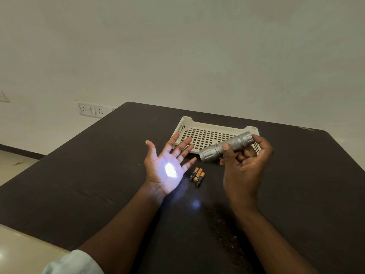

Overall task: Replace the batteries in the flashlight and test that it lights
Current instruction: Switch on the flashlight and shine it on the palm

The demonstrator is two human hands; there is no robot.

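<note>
Right grip (pixel 242 155): my thumb and curled fingers hold the silver flashlight (pixel 227 146) by its body, lens end aimed down-left. Left grip (pixel 167 167): flat, palm up, fingers spread, holding nothing; bright beam spot on palm. Three batteries (pixel 197 177) lie on the counter (pixel 98 175) between my hands. White slotted tray (pixel 205 135) sits behind.

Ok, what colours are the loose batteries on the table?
The batteries are black with copper-orange tops; they show best in the head view, the only one.
</note>
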